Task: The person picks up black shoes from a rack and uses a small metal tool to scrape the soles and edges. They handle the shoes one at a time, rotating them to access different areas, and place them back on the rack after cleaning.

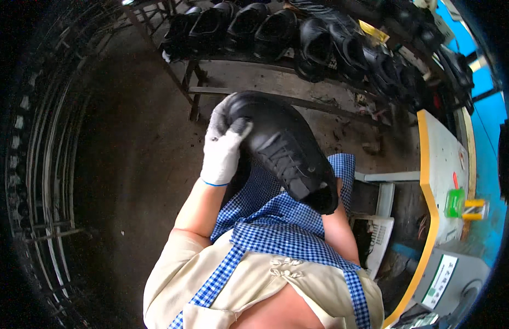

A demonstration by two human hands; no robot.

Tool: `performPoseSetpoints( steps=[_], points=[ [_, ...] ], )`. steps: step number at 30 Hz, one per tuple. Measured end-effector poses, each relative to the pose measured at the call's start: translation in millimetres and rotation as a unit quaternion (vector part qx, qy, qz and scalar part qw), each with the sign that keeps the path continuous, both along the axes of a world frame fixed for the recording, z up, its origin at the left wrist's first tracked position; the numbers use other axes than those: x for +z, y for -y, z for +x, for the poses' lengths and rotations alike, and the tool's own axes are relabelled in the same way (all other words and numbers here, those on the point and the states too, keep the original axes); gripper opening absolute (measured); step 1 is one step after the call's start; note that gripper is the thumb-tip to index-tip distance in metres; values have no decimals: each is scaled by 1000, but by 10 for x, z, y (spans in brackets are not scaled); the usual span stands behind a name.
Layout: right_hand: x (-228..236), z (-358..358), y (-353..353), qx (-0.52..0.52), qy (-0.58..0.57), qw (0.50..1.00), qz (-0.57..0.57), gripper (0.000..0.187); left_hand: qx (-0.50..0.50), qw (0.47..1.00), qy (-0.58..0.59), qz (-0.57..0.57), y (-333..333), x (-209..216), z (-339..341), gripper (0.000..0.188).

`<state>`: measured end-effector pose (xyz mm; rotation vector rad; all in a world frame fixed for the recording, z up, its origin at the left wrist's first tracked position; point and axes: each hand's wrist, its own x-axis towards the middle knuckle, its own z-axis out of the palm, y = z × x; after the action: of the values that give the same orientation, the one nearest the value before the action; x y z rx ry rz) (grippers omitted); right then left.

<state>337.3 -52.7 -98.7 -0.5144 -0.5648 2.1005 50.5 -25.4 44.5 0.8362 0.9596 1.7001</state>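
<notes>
A dim workroom is shown from above, with metal racks point(46, 181) along the left and a dark, scuffed floor point(133, 181) beneath. Across the far side, a long low rack point(265, 88) is lined with black shoes point(246, 24). At the right, a pale tabletop point(438, 142) is edged in yellow; a green container point(454, 204) is seen by its outer side. A blue checked apron point(287, 230) is worn over cream clothing.

In front of the apron, a single black shoe point(309, 142) is held in the air, toe to the upper left, heel to the lower right. A fairly light weight is suggested, with a soft, slightly yielding upper and probably a stiffer sole (the underside is turned away). The smooth toe may be slippery, though little fragility is implied; a secure hold is best taken at the toe and the heel together. The toe is gripped by the gloved left hand point(220, 148), its dark-tipped thumb laid over the upper. The right hand is hidden behind the heel, so its grip cannot be told. Between the two ends, black laces point(283, 159) are threaded.
</notes>
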Motion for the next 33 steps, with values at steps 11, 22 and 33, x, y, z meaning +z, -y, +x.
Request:
performPoseSetpoints(
  steps=[11,22,33],
  points=[
    [800,-53,-232,-71,475,827,293,33,-116,982,-140,54,107,181,78,72],
    [2251,-266,-263,-82,569,515,636,34,-229,964,-132,-5,188,231,287,71],
    [2258,-124,-245,-65,587,510,625,35,-232,965,-119,-3,206,178,284,68]
  ],
)
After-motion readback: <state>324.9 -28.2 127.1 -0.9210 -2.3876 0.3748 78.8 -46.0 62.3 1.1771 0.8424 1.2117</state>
